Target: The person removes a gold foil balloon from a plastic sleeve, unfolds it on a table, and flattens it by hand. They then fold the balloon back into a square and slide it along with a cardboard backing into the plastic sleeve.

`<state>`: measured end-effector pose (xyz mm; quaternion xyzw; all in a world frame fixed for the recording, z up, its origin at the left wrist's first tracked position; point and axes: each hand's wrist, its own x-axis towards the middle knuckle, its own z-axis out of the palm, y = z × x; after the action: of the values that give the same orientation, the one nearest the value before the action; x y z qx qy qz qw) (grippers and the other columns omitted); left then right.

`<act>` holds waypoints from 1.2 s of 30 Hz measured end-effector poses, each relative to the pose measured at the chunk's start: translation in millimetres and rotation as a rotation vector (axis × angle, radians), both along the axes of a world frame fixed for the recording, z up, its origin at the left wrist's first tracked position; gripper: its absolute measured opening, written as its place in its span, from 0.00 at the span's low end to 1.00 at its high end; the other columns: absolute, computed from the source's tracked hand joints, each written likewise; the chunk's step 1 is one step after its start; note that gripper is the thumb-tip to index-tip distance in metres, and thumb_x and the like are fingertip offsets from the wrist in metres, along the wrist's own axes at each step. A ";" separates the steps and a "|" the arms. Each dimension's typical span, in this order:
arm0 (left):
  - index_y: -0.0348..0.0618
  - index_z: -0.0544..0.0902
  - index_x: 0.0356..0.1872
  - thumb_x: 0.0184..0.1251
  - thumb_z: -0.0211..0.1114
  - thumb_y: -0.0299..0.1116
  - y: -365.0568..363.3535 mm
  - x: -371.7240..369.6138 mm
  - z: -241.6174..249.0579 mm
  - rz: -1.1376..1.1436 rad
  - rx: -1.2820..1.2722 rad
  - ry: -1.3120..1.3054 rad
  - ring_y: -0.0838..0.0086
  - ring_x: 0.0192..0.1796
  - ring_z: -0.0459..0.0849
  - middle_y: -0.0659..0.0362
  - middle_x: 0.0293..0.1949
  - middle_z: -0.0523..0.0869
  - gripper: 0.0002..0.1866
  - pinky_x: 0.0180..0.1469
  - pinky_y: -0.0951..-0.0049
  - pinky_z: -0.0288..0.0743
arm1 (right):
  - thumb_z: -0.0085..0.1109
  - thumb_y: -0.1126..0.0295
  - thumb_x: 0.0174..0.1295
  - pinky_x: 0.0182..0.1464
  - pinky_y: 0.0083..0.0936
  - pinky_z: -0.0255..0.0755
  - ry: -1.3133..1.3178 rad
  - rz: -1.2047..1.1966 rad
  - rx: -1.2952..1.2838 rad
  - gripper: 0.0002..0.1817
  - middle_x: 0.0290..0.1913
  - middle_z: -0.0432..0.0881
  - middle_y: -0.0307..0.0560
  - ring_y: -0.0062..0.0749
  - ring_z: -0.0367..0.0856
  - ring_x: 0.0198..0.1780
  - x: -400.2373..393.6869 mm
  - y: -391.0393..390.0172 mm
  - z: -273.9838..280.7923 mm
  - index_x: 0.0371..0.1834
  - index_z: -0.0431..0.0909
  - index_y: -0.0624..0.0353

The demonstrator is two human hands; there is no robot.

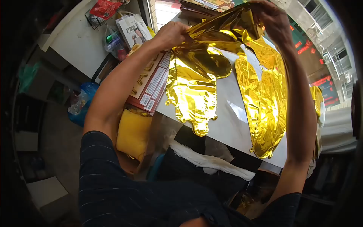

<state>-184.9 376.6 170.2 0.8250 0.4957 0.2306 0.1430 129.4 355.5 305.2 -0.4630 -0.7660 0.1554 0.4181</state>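
Both my hands are raised over the far part of the white table [227, 117], holding a flat gold foil balloon [221, 30] stretched between them. My left hand [172, 34] pinches its left edge. The fingers of my right hand [273, 22] are closed on its upper right end. Beneath it lies another deflated gold foil balloon [194, 90], with small tabs along its edge and a rounded end toward me. To the right, a longer gold foil balloon [264, 102] lies flat, partly behind my right forearm.
Left of the balloons lies a printed cardboard box [151, 81] with barcodes. A yellow bundle [134, 132] sits below it. White strands [211, 160] stretch near the table's front edge. Bags and a printed bag [132, 28] stand at the back left. Stacked boxes [206, 7] are beyond my hands.
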 end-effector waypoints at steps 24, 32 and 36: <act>0.36 0.88 0.45 0.75 0.62 0.18 80.6 255.0 87.3 -0.646 -0.302 -1.338 0.73 0.47 0.89 0.58 0.43 0.89 0.07 0.57 0.72 0.87 | 0.56 0.81 0.76 0.59 0.34 0.85 -0.217 -0.301 0.639 0.10 0.51 0.91 0.62 0.46 0.91 0.56 169.7 -264.8 2.9 0.52 0.86 0.71; 0.28 0.88 0.53 0.80 0.54 0.42 52.3 347.4 14.1 -0.821 -0.880 -1.081 0.64 0.53 0.87 0.48 0.52 0.90 0.24 0.58 0.66 0.82 | 0.64 0.74 0.66 0.62 0.39 0.83 -0.564 -0.264 0.269 0.10 0.51 0.92 0.50 0.45 0.91 0.58 144.2 -327.1 -120.8 0.49 0.88 0.63; 0.24 0.86 0.55 0.70 0.72 0.25 59.7 383.3 -21.0 -0.545 -0.665 -0.578 0.75 0.35 0.88 0.56 0.33 0.90 0.17 0.38 0.77 0.82 | 0.65 0.73 0.66 0.62 0.38 0.83 -0.533 -0.262 0.197 0.12 0.53 0.91 0.49 0.44 0.90 0.59 137.1 -335.2 -150.1 0.51 0.88 0.60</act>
<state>198.5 436.4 149.1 0.7367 0.2497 0.2333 0.5836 266.6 20.4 155.1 -0.5393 -0.7939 -0.1015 0.2618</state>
